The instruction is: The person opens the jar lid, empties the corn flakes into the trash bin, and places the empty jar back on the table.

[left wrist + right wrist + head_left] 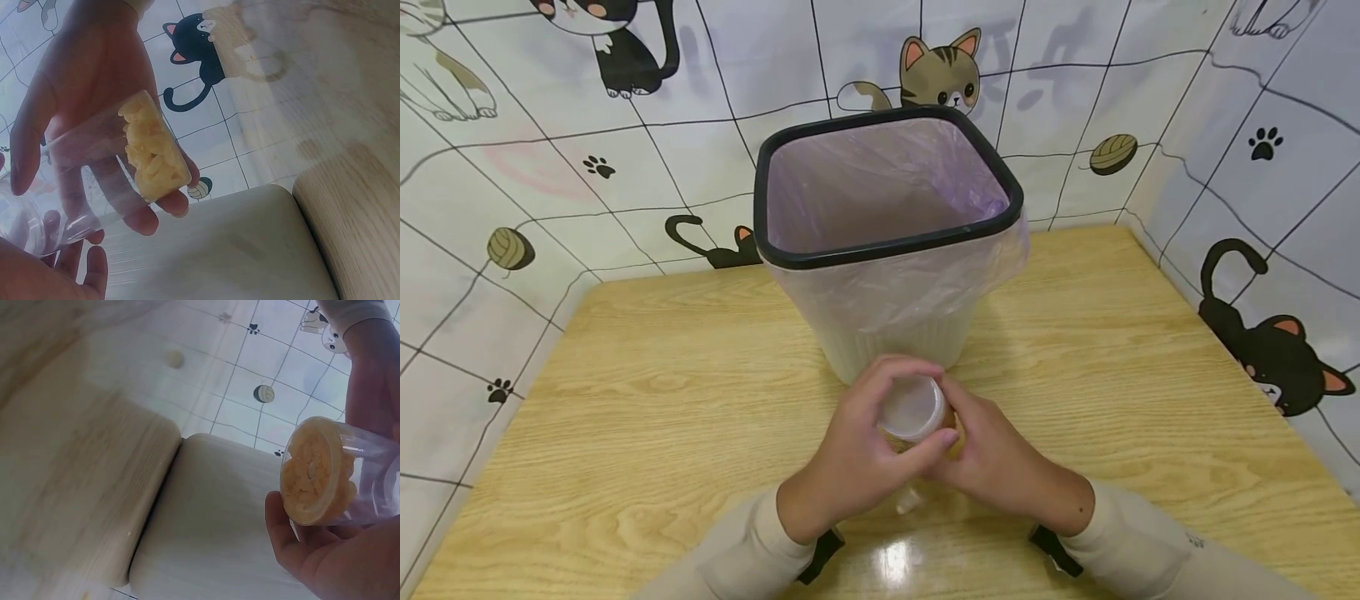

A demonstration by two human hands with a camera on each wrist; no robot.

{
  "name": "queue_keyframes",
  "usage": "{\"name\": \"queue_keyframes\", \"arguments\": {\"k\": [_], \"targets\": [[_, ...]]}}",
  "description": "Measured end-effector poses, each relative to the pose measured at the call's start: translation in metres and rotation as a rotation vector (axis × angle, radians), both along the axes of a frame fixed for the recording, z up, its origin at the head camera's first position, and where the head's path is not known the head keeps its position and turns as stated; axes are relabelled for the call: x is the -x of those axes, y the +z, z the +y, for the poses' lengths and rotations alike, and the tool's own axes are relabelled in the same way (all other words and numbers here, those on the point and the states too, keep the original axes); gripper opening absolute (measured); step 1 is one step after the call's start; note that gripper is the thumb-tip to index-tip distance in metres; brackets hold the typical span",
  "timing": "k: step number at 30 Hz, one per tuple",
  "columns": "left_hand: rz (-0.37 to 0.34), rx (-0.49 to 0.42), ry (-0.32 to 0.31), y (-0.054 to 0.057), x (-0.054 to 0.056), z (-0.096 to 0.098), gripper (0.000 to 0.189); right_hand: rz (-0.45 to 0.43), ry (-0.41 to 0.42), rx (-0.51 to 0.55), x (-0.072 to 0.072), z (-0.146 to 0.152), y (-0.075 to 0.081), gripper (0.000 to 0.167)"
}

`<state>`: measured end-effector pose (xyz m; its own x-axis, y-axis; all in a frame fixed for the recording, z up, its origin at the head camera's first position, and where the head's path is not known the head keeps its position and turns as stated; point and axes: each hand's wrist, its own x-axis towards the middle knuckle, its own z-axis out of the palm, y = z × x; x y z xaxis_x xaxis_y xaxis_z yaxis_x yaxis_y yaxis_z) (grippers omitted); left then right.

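Both hands hold a clear plastic jar [912, 408] upright above the wooden table, in front of the bin. My left hand [861, 437] curls round the top from the left, its thumb across the near side. Around the jar's right side curl the fingers of my right hand [992, 458]. A round translucent lid or top faces up. Pale yellow pieces [153, 150] fill the bottom of the jar in the left wrist view. The right wrist view shows the jar's round base [309, 472] tilted towards the camera, with the yellow pieces behind it.
A pale bin [895, 308] with a black rim [887, 250] and a thin pinkish liner [1000, 258] stands on the wooden table [662, 392], just beyond the hands. Sheets printed with cats, paws and yarn balls [1112, 154] cover the walls behind and at both sides.
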<state>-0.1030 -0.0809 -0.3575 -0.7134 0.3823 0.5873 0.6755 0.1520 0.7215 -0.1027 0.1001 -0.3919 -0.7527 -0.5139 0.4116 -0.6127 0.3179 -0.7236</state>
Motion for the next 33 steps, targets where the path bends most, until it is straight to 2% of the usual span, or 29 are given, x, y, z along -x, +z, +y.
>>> {"name": "queue_keyframes", "arguments": {"k": [5,9,20,27,33], "targets": [[0.010,0.021,-0.040,-0.001,0.001,-0.002,0.050,0.015,-0.044,-0.001,0.002,0.001,-0.003,0.062],[0.016,0.023,-0.066,-0.001,0.002,-0.004,0.052,0.027,-0.047,0.001,0.003,0.001,-0.004,0.067],[0.021,-0.013,-0.008,-0.003,0.003,-0.006,0.053,0.072,-0.026,0.035,0.005,-0.001,-0.005,0.058],[0.058,-0.122,-0.006,-0.002,0.005,-0.009,0.047,-0.040,-0.064,0.007,0.001,-0.002,0.001,0.057],[0.067,-0.237,0.068,0.005,0.012,-0.017,0.057,-0.090,-0.087,-0.023,0.000,-0.002,0.004,0.057]]}}
